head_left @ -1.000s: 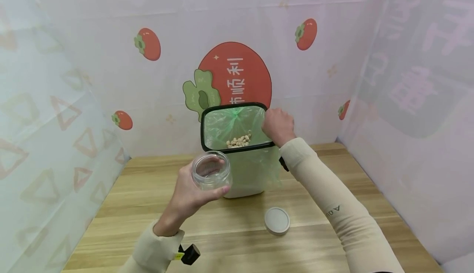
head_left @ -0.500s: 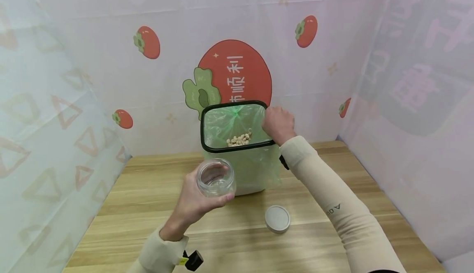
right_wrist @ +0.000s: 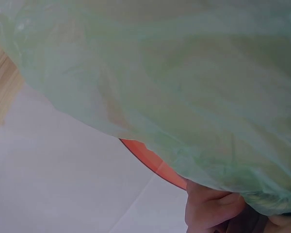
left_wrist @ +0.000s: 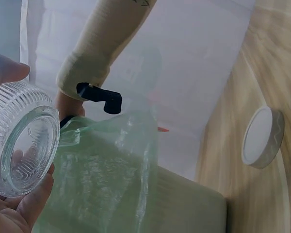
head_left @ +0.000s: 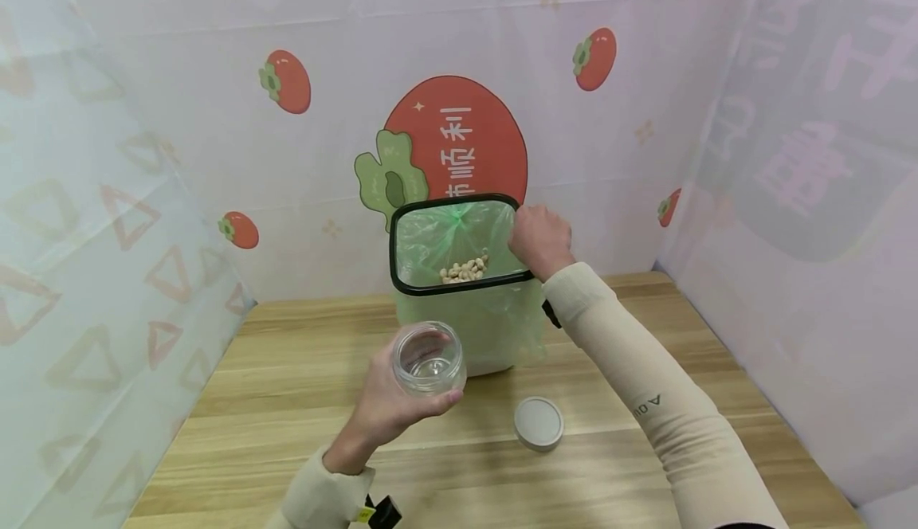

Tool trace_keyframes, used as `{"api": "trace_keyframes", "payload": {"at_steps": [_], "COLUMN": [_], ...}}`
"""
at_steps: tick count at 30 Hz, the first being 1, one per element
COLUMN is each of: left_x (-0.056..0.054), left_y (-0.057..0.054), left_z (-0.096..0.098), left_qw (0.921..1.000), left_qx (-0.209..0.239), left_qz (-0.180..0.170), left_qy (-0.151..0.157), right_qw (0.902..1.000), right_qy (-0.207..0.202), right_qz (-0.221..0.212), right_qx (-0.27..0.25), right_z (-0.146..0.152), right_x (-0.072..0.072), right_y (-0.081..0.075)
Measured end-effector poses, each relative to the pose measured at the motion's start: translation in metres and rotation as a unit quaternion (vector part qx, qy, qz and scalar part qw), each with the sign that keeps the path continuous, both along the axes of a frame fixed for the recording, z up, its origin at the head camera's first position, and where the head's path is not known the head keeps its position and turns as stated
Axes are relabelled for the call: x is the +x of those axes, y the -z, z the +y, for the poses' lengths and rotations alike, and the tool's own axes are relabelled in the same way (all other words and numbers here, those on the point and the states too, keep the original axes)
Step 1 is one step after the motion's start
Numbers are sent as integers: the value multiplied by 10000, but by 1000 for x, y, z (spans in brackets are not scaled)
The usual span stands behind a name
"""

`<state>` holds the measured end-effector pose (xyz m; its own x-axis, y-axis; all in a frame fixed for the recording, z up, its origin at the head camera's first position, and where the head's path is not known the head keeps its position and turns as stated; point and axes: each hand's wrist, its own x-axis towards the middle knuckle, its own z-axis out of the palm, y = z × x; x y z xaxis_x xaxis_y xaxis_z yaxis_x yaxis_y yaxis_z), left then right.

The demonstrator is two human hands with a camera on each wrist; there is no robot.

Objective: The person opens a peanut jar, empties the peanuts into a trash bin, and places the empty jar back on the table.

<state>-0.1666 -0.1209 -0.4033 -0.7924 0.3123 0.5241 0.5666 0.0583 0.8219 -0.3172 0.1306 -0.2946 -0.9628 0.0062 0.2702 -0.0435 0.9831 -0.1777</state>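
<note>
My left hand grips a clear glass jar, its open mouth tilted up toward the head camera; no contents show inside. In the left wrist view the ribbed side and base of the jar face the camera, with fingers around it. My right hand grips the black rim of a trash bin at its right side. A thin green plastic bag lines the bin and hangs over its outside. Several pale nuts, perhaps peanuts or pistachios, lie in the bag.
A round white lid lies on the wooden table, in front of the bin and right of the jar. Printed fabric walls enclose the back and both sides of the table.
My left hand has drawn the jar back from the bin, down and slightly right. The right hand stays on the rim. Bin, nuts and lid look unchanged.
</note>
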Motion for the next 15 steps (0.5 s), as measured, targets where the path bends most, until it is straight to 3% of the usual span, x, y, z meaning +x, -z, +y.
{"api": "trace_keyframes", "payload": {"at_steps": [15], "left_x": [0], "left_y": [28], "left_z": [5], "left_qw": [9992], "left_qx": [-34], "left_qz": [-370], "left_qy": [123], "right_qw": [10000], "right_qy": [-9], "right_qz": [-16], "right_qx": [32], "right_z": [0], "right_x": [1], "right_y": [-1]}}
